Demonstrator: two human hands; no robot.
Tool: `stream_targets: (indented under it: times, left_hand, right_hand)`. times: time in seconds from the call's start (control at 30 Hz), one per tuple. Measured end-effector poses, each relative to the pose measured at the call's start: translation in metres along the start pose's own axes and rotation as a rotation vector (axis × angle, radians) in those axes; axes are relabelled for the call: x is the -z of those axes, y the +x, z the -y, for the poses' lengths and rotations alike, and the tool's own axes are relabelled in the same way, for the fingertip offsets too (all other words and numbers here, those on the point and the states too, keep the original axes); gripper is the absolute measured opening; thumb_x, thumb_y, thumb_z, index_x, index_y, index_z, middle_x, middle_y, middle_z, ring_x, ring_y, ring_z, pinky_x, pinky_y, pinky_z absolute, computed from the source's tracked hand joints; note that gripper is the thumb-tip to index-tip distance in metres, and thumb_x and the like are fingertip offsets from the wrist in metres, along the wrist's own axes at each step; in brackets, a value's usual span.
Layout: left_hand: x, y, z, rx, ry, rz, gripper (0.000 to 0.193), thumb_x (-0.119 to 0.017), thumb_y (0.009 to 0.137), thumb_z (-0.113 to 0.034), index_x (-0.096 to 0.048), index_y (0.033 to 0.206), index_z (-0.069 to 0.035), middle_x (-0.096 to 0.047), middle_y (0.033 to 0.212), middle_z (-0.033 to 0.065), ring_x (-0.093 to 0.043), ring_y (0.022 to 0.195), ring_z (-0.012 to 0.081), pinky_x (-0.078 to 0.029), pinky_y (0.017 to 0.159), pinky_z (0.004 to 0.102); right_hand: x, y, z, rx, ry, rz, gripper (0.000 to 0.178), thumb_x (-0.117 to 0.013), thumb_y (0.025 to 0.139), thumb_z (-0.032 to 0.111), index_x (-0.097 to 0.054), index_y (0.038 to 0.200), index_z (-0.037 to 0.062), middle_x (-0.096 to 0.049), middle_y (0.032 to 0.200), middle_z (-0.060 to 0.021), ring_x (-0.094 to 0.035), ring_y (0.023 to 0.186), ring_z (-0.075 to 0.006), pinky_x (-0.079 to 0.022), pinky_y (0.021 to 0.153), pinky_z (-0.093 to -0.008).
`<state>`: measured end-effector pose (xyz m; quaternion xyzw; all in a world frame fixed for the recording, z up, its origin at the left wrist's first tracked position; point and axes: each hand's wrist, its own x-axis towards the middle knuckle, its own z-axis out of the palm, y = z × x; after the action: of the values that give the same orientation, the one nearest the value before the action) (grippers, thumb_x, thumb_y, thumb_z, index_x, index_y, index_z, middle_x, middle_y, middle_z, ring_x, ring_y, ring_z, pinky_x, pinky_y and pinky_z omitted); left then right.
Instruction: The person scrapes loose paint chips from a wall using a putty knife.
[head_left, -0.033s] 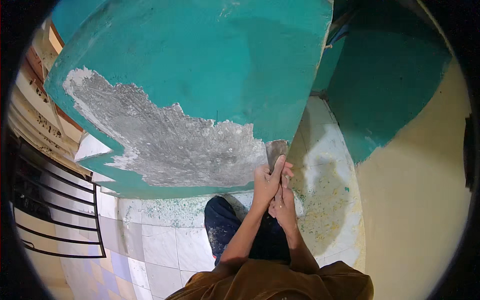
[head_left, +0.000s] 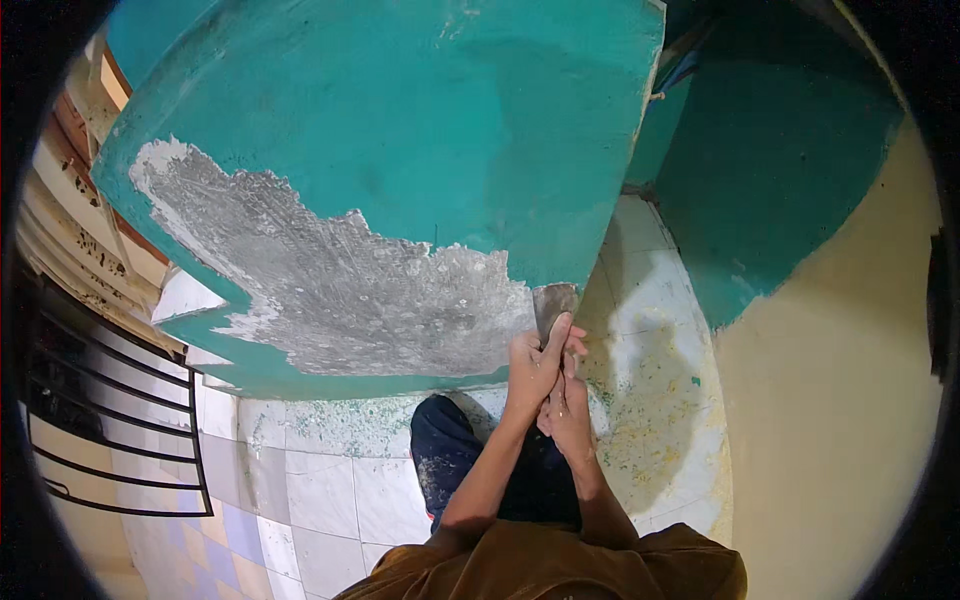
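Only my view drifted, leaving the rough grey wall patch (head_left: 350, 285) no larger, my left hand (head_left: 535, 368) and, seemingly, right hand (head_left: 570, 418) gripping the flat grey-brown metal scraper (head_left: 552, 301) at the patch's right edge.

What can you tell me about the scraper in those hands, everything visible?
The scraper shows a flat, grey-brown blade, apparently metal and smudged, with a broad, nearly straight top edge. It points up the teal wall, at the right end of the bare grey patch; whether its edge touches the wall is unclear. The left hand grips it just below the blade, the right hand lower down. Fingers hide most of the handle.
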<state>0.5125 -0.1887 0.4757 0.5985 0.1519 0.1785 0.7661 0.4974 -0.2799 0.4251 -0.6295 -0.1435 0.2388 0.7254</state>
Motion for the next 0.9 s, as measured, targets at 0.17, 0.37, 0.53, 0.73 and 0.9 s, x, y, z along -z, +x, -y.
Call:
stream_targets:
  times: [0.17,0.37,0.53,0.73,0.9]
  left_hand:
    - [-0.002,0.0,0.002,-0.041,0.029,-0.053,0.039,-0.053,0.095,-0.03,-0.065,0.079,0.003,-0.062,0.063,0.0058,-0.051,0.047,0.0085,-0.037,0.043,0.023]
    - [-0.008,-0.007,-0.006,0.004,0.045,-0.078,0.037,-0.055,0.094,-0.028,-0.065,0.08,0.004,-0.06,0.061,0.0037,-0.048,0.046,0.0059,-0.033,0.041,0.0208]
    - [-0.015,-0.002,-0.001,-0.035,-0.069,-0.087,0.037,-0.055,0.095,-0.029,-0.065,0.078,0.003,-0.059,0.06,0.0038,-0.047,0.045,0.0059,-0.033,0.041,0.0218]
    - [-0.02,-0.012,-0.009,-0.024,-0.095,-0.106,0.037,-0.056,0.094,-0.03,-0.064,0.083,0.005,-0.06,0.062,0.0066,-0.047,0.045,0.0085,-0.035,0.043,0.0229]
    - [-0.017,-0.015,-0.013,0.031,-0.086,-0.042,0.04,-0.052,0.096,-0.034,-0.063,0.092,0.004,-0.062,0.065,0.0065,-0.05,0.048,0.0074,-0.038,0.045,0.0209]
  right_hand:
    - [-0.003,0.005,-0.01,0.106,-0.137,-0.074,0.039,-0.038,0.1,0.03,-0.046,0.115,-0.0047,-0.047,0.054,-0.0051,-0.046,0.043,-0.0117,-0.037,0.041,-0.0286]
    - [0.001,-0.004,0.001,-0.009,-0.238,-0.074,0.04,-0.036,0.1,0.03,-0.049,0.115,-0.0049,-0.054,0.06,-0.0103,-0.053,0.05,-0.0176,-0.042,0.048,-0.0315]
    - [0.01,0.008,-0.011,0.357,-0.397,-0.136,0.04,-0.039,0.101,0.025,-0.042,0.132,0.0005,-0.055,0.065,-0.0009,-0.044,0.046,-0.0033,-0.03,0.036,-0.0206]
    - [0.017,-0.01,0.024,-0.171,0.094,0.05,0.028,-0.039,0.101,0.026,-0.052,0.101,0.0005,-0.045,0.057,-0.0009,-0.044,0.047,-0.0093,-0.038,0.046,-0.0263]
    - [0.021,-0.015,0.024,-0.231,0.357,0.133,0.026,-0.037,0.101,0.028,-0.048,0.095,0.0047,-0.037,0.06,0.0028,-0.037,0.048,-0.0071,-0.033,0.044,-0.0238]
